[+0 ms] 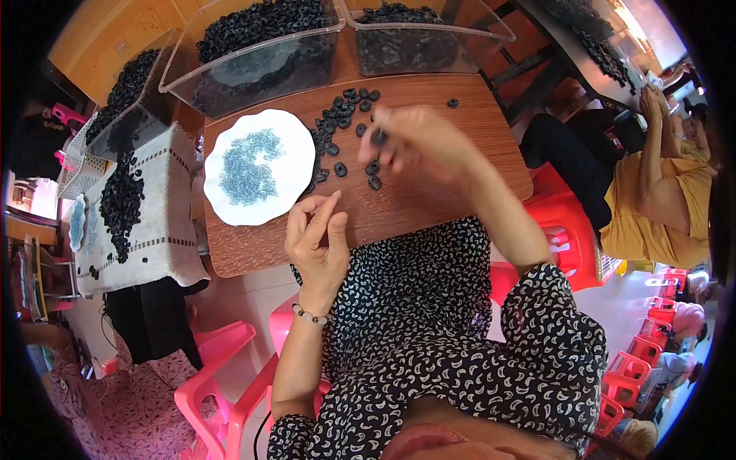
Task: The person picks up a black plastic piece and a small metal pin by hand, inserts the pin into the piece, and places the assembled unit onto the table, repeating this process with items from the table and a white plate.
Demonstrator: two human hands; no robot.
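My right hand (422, 142), smeared by motion, is above the wooden table (452, 199) with a small black ring-shaped part (379, 137) between thumb and fingers. More black parts (337, 115) of the same sort lie loosely below and to its left. My left hand (318, 241) is at the table's near edge, palm up, its fingers curled and the fingertips pressed together; whatever they may hold is too small to make out. Just beyond that hand stands a white scalloped plate (295, 184) bearing many tiny grey-blue pieces (249, 169).
Clear plastic bins (337, 29) full of black parts line the table's far side. On the left, a cloth-covered table (172, 207) carries a black heap (121, 203). Pink chairs (218, 364) and a red stool (563, 222) stand close by. A person in yellow (652, 207) sits at right.
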